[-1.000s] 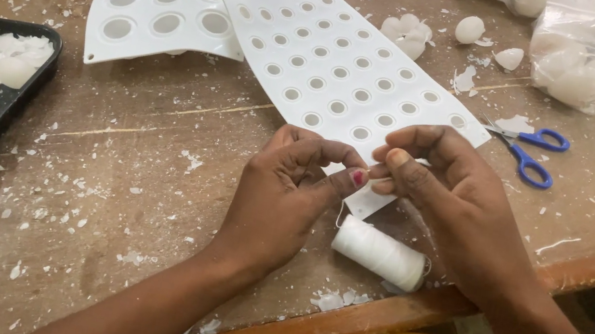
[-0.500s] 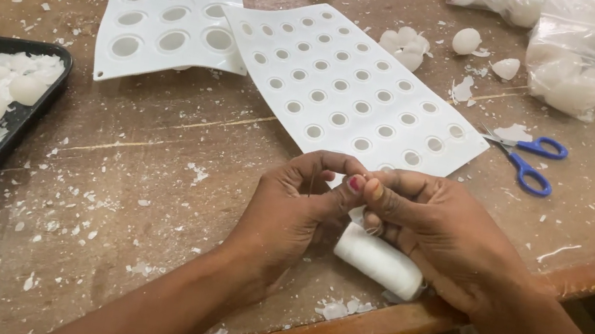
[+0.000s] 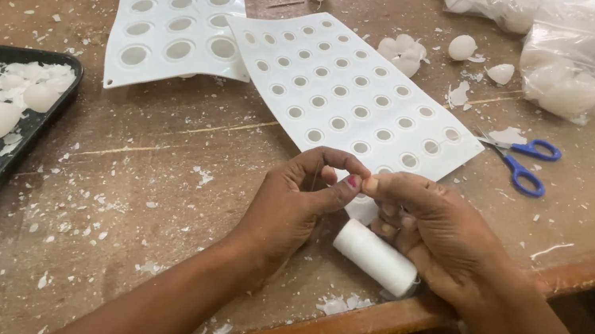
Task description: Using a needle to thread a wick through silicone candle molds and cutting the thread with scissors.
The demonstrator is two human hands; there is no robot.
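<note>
**Fingertips meet above the thread spool**

Head view: the left hand (image 3: pixel 291 206) and right hand (image 3: pixel 436 230) press thumb to forefinger, tips touching, apparently pinching a strand too fine to make out. A white thread spool (image 3: pixel 376 258) lies on its side on the counter (image 3: pixel 148 190) just beneath them, near enough to feed thread. A white mould tray (image 3: pixel 350 95) lies just beyond the fingertips, blue scissors (image 3: pixel 524 161) beyond the right hand.
</note>
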